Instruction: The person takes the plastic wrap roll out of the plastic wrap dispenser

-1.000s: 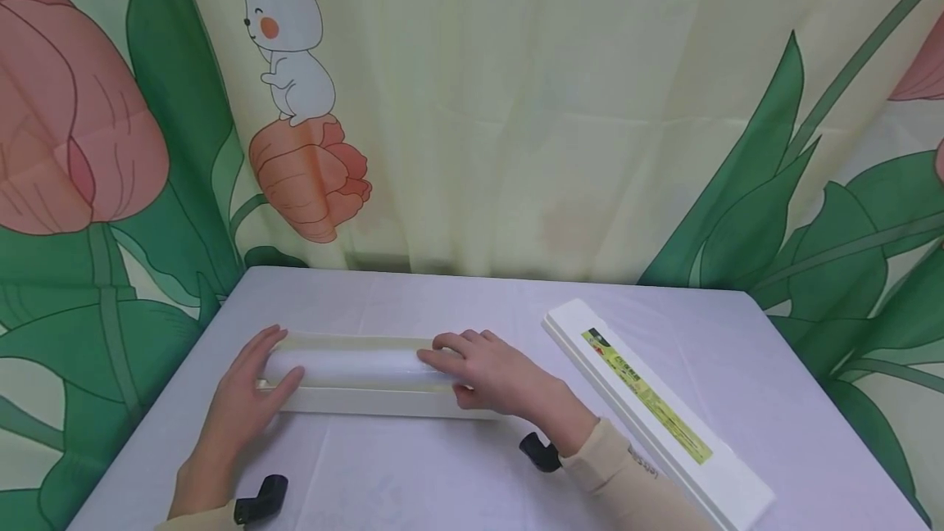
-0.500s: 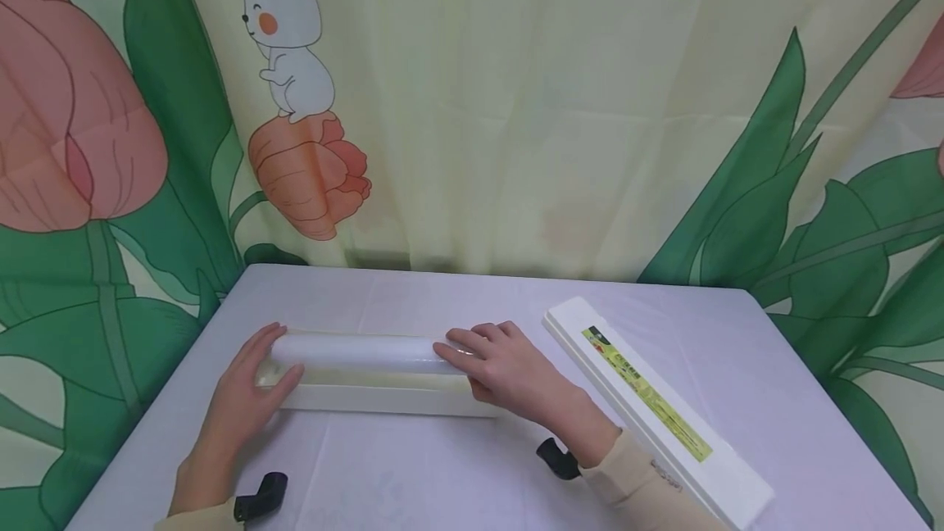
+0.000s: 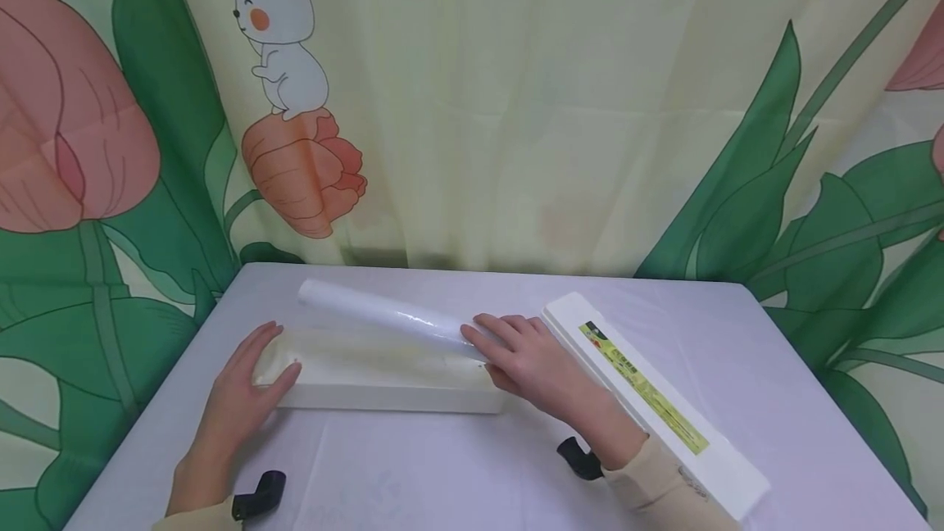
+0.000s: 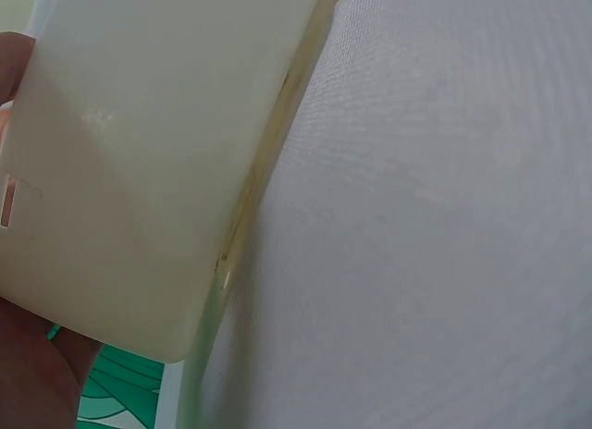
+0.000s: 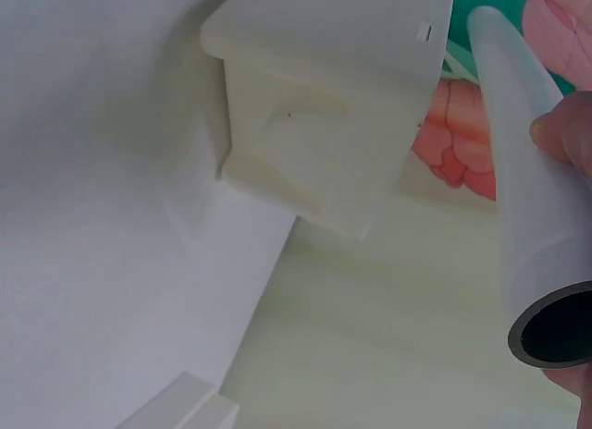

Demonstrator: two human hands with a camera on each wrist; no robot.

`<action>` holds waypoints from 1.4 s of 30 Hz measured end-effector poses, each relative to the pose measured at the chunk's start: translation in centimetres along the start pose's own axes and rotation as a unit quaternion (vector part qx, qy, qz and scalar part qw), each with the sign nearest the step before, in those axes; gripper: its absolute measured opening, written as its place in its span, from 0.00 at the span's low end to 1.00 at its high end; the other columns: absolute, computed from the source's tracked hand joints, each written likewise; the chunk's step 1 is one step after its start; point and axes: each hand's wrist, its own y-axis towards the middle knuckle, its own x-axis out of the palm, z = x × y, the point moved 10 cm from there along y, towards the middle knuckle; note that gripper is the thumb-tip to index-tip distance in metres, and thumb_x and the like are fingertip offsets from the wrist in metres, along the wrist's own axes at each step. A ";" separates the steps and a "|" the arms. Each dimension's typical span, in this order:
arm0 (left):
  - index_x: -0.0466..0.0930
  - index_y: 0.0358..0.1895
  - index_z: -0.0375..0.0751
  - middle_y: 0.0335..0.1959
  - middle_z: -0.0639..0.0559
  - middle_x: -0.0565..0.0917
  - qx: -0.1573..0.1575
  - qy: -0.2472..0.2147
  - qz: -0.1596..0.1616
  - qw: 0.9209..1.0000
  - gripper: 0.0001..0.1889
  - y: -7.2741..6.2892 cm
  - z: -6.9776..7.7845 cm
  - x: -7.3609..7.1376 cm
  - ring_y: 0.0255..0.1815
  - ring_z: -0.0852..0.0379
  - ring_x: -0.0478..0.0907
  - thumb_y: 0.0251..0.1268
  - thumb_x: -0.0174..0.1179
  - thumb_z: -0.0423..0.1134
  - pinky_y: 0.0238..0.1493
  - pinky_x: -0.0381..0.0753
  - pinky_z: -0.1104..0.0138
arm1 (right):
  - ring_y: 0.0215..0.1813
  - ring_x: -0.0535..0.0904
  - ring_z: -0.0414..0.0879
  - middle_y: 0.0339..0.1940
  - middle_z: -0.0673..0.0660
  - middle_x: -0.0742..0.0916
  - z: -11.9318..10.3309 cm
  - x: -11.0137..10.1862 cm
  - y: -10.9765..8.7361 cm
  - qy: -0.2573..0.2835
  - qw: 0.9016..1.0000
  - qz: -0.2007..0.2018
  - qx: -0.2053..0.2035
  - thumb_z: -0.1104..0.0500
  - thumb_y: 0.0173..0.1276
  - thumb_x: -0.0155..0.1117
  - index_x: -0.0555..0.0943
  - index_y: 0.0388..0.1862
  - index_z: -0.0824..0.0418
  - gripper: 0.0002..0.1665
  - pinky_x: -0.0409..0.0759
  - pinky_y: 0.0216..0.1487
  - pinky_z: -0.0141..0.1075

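A roll of cling film slants above the back of a long white box, its left end raised. My right hand grips the roll near its right end. In the right wrist view the dark hollow core of the film roll faces the camera, with a thumb along its side. My left hand holds the left end of the box, thumb in front and fingers behind. The left wrist view shows the smooth wall of the box close up, with fingers at its left side.
A long white lid with a yellow-green label lies diagonally on the right of the table, beside my right forearm. A white cloth covers the table. Behind its far edge hangs a curtain printed with tulips and a rabbit.
The film roll has come up out of the box and tilted, its left end swinging up and back. My right hand has moved right with it. My left hand stays on the box.
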 end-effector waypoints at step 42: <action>0.69 0.71 0.37 0.73 0.35 0.66 0.022 -0.018 0.007 1.000 0.32 -0.1 0.4 -0.1 0.73 0.31 0.61 0.66 0.67 0.42 0.70 0.58 0.35 | 0.50 0.80 0.59 0.58 0.62 0.83 3.4 -2.3 -7.6 -0.079 0.992 0.015 0.095 0.61 0.69 0.53 0.80 0.64 0.63 0.26 0.79 0.32 0.52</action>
